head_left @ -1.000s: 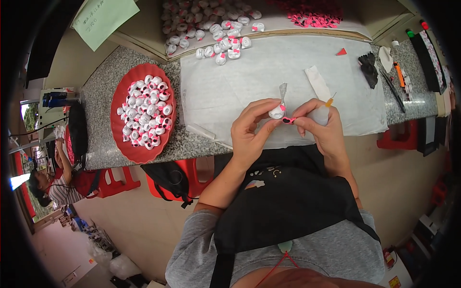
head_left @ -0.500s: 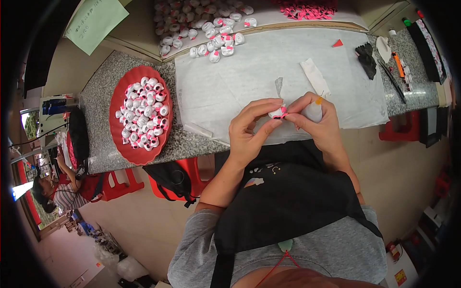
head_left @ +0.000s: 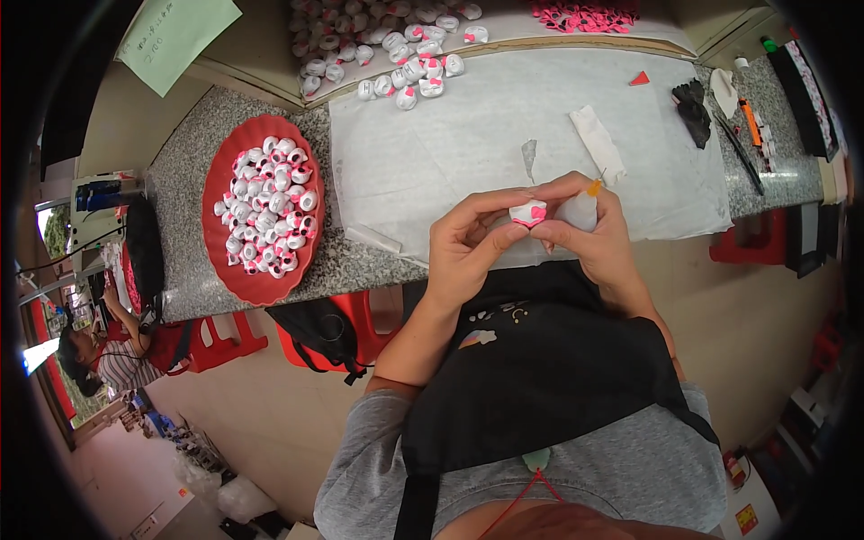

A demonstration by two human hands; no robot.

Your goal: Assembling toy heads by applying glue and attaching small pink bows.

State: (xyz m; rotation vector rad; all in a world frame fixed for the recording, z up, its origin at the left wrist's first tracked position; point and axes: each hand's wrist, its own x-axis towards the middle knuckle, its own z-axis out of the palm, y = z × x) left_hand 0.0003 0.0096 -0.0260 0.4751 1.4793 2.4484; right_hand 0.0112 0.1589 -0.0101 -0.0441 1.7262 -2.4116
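Between the fingertips of both hands sits a small white rounded piece with a pink bow (head_left: 524, 212). My left hand (head_left: 470, 247) pinches it from the left with thumb and fingers. From the right, the thumb and index finger of my right hand (head_left: 601, 236) press on it. Tucked in that same hand is a small whitish squeeze bottle with an orange needle tip (head_left: 580, 212), the tip pointing up and away from me. Beneath both hands a white paper sheet (head_left: 423, 153) covers the worktop.
A red scalloped plate (head_left: 219, 171) heaped with similar white-and-pink pieces stands at left. More white pieces (head_left: 407, 72) and a pile of pink bits (head_left: 585, 16) lie at the back. At right are a black crumpled cloth (head_left: 691, 112), black tweezers (head_left: 740, 155) and a folded white strip (head_left: 596, 142).
The white piece has been turned between my fingertips, so its pink bow now faces up toward me. Both hands stay in nearly the same place, and the bottle remains in my right hand.
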